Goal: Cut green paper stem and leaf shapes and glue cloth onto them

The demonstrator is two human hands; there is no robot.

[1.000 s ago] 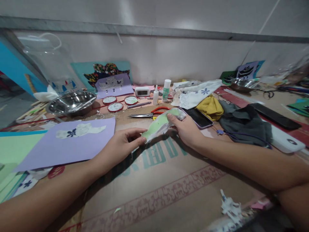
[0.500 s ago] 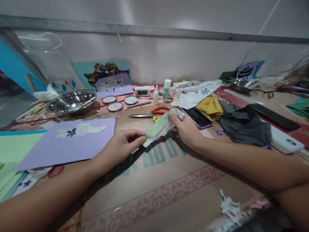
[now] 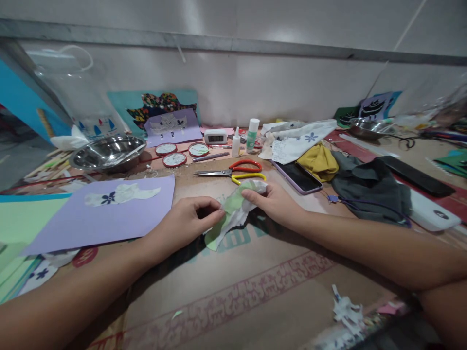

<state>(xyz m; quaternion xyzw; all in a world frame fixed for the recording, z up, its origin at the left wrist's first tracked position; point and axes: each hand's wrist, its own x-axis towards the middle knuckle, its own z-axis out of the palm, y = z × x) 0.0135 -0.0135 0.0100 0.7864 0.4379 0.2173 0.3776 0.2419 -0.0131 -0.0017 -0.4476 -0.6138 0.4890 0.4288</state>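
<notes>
Between my two hands is a crumpled strip [image 3: 233, 209], pale green on one face with white cloth along its edge. My left hand [image 3: 195, 216] pinches its left edge between thumb and fingers, and the green lower tip hangs past those fingertips. Gripping the upper right end is my right hand [image 3: 272, 201], thumb on top and fingers behind. Just beyond the strip lie scissors [image 3: 228, 172] with one red and one yellow handle. To the left, a purple sheet [image 3: 142, 223] bears a white cloth cutout [image 3: 122, 194] with a dark blue flower.
Behind stand a glue stick [image 3: 252, 136], a small bottle [image 3: 236, 143] and a digital clock [image 3: 215, 137]. A metal bowl [image 3: 105, 153] sits back left. On the right are a phone [image 3: 297, 176], yellow cloth [image 3: 318, 163] and dark grey cloth [image 3: 365, 187]. Scraps [image 3: 346, 311] lie near the front edge.
The strip has come down and toward me with my right hand, uncovering the scissors' handles. My left hand now pinches farther up its edge, leaving the green tip free below.
</notes>
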